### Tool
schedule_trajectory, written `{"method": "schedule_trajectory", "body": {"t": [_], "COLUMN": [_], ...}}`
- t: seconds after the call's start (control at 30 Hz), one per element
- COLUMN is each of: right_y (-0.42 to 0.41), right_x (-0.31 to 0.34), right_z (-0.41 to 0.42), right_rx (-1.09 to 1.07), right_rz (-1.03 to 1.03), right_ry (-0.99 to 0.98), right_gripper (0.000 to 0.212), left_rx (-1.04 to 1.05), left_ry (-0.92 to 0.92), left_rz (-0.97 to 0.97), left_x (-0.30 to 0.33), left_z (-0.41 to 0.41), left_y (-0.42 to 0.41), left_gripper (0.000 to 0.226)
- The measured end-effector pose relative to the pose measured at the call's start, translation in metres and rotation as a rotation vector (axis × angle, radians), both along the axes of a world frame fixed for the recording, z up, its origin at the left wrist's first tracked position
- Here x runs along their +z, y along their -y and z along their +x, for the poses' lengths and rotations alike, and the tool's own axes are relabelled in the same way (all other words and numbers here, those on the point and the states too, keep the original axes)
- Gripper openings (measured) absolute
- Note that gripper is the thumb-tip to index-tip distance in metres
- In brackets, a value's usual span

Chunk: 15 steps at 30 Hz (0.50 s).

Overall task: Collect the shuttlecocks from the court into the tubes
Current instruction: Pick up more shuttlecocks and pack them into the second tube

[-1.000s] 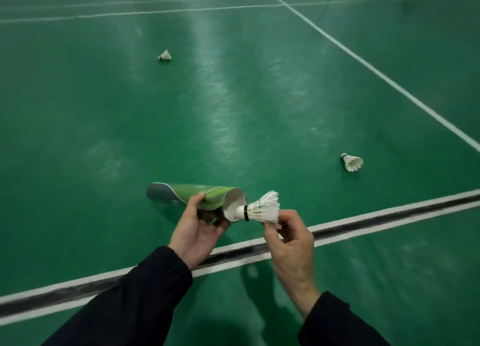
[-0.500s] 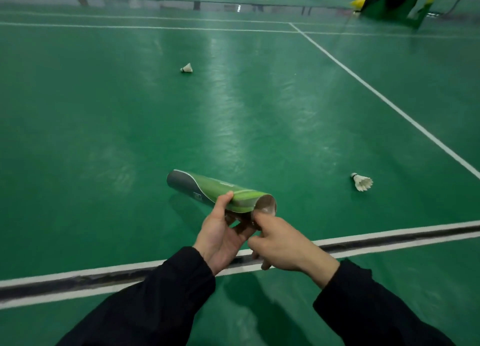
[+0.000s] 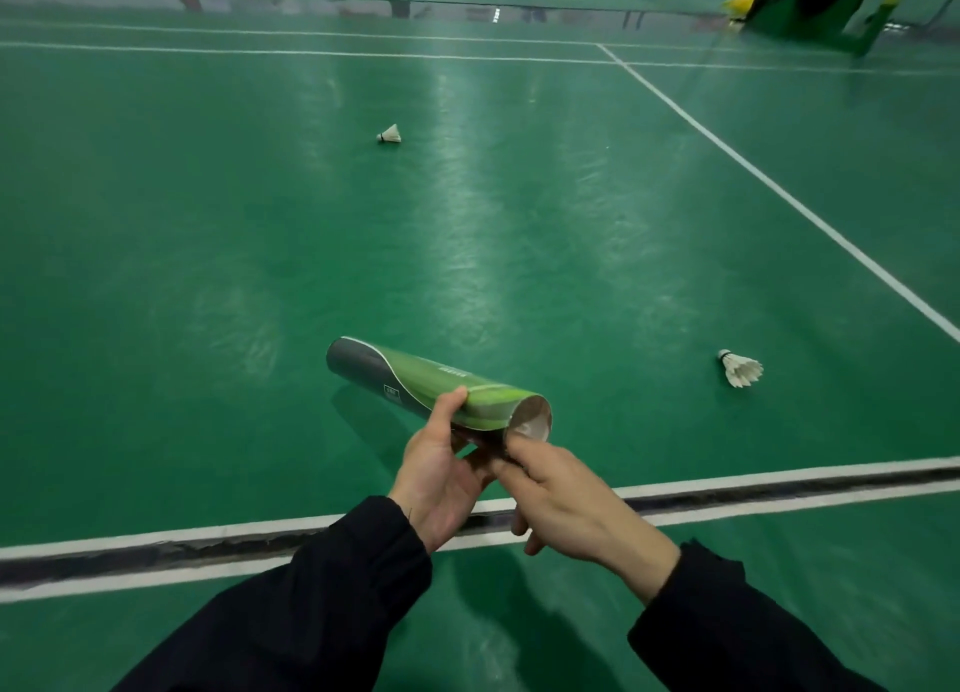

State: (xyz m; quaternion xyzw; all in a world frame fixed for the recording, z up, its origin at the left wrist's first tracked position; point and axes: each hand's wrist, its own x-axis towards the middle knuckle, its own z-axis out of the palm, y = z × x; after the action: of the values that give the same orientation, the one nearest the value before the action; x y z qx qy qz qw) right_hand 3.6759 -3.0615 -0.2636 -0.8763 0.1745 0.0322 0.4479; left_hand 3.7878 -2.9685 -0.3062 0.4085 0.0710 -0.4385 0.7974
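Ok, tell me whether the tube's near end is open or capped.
Open: the tube shows a bare round mouth with no cap, and the right hand's fingertip sits at its rim.

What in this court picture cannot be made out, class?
- Tube contents: head view, the right hand covers its open mouth.
- Left hand fingers: head view, wrapped under the tube.
- Tube label text: too small.
- Dark object at the far top right: blurred, cut by the edge.
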Motion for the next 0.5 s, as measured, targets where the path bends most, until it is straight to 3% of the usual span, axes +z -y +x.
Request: {"method": "schedule_trajectory", "body": {"t": [0.13, 0.3, 0.5], "right_y": [0.008, 0.011, 0.005], "right_x": [0.009, 0.004, -0.011], "right_z": [0.007, 0.016, 0.015], "right_rx": [0.044, 0.113, -0.027], "right_rz": [0.138, 0.167, 0.294], "right_ry": [-0.228, -0.290, -0.054], "right_gripper": [0.026, 0.044, 0.042], "left_rx": [-0.029, -0.063, -0.012], "left_ry": [0.003, 0.010, 0.053], "left_rz": [0.033, 0.132, 0.145], "left_x": [-0.006, -0.011, -0.007], "left_z": [-0.006, -0.010, -0.003], "left_y": [0.001, 0.000, 0.000], "left_gripper": [0.039, 0.046, 0.048]}}
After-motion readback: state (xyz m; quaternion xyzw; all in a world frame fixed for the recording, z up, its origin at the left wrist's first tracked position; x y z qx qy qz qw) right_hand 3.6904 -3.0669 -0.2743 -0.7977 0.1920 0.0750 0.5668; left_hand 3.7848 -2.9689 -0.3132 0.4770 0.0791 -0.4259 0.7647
